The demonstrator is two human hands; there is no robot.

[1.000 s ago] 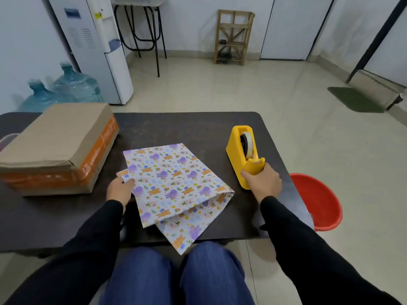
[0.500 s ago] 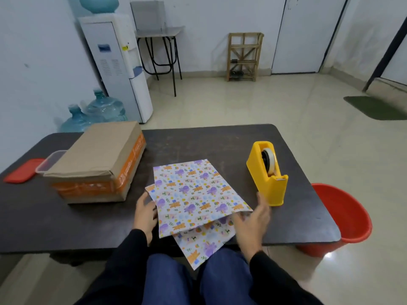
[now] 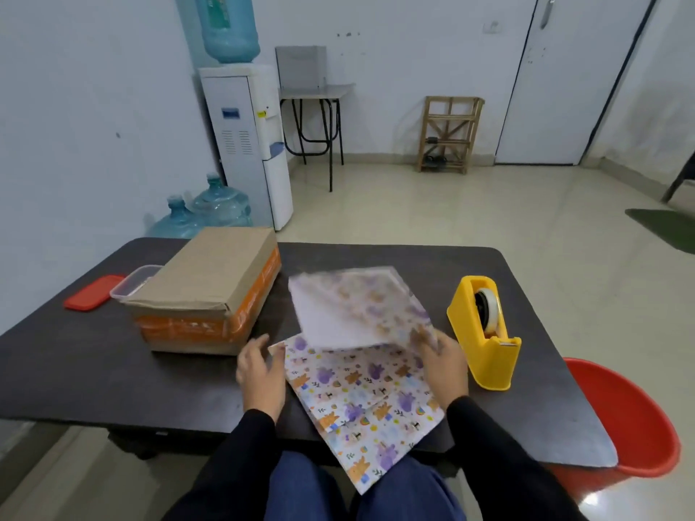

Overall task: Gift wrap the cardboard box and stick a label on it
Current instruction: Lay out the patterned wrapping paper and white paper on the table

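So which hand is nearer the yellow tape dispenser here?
Right. The right hand holds up a flap of the wrapping paper just left of the tape dispenser; the left hand is across the paper, by the cardboard box.

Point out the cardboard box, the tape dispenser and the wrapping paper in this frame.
cardboard box (image 3: 210, 268), head view, plain top face.
tape dispenser (image 3: 490, 366), head view, yellow front of its body.
wrapping paper (image 3: 361, 392), head view, flat patterned lower layer.

The right hand (image 3: 445, 366) has been moved from the yellow plastic tape dispenser (image 3: 489, 364) to the patterned wrapping paper (image 3: 357, 385), whose top fold has been lifted, its white underside exposed.
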